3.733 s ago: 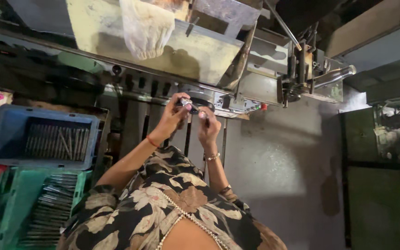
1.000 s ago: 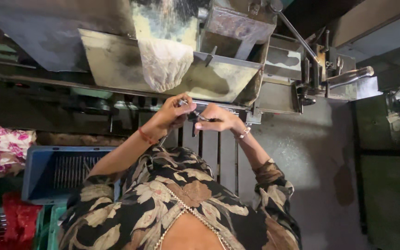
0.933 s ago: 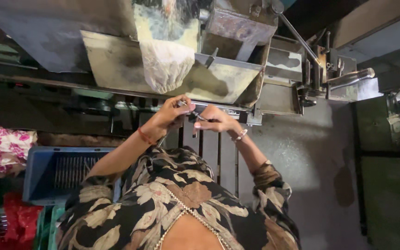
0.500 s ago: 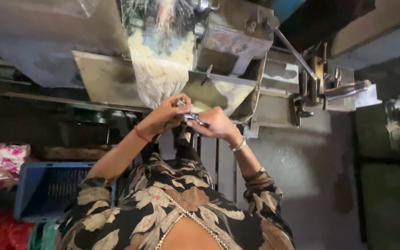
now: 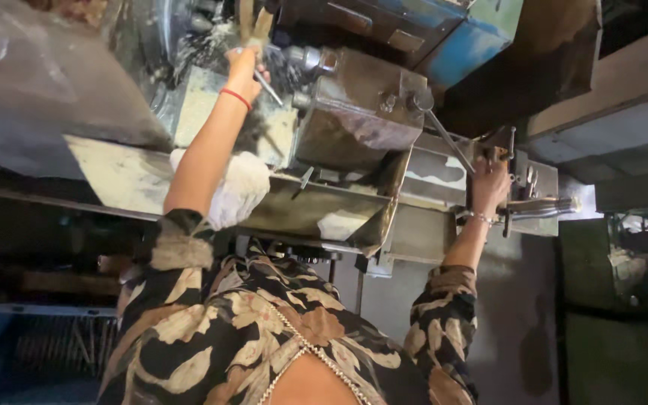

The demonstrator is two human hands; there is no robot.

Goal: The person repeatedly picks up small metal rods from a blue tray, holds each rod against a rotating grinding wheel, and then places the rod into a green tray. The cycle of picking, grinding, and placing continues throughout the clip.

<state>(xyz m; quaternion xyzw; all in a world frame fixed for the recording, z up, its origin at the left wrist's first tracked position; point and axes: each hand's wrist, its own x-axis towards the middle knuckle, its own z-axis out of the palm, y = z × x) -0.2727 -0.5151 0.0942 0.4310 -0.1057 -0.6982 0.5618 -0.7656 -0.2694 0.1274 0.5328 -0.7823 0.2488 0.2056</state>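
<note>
Grey, oil-stained metal lathe machine (image 5: 361, 127) across upper half of frame, blue painted housing (image 5: 481, 37) at top right of centre. Left hand (image 5: 247, 64) raised to upper centre-left, red thread band at wrist; fingers curled closed around thin silver metal rod (image 5: 268, 86), rod angled down and to the right from the grip, tip near the wet spindle area. Whitish liquid spraying around that hand. Right hand (image 5: 489, 184) at centre right, metal bangle at wrist, fingers wrapped closed on dark lever knob (image 5: 495, 156) at the end of long thin steel lever arm (image 5: 448, 139) running up-left to a round pivot on the machine body. Exact finger contact on knob partly hidden by the hand itself. White crumpled cloth (image 5: 238, 187) draped over edge of beige metal chip tray (image 5: 316, 214), just beside left forearm, touching it. Polished steel bar (image 5: 545, 206) projecting to the right, just beside right wrist. Blue plastic crate (image 5: 9, 345) with dark rods inside at lower left, well apart from both hands. Dark sleeves and garment with pale leaf print filling lower centre.
</note>
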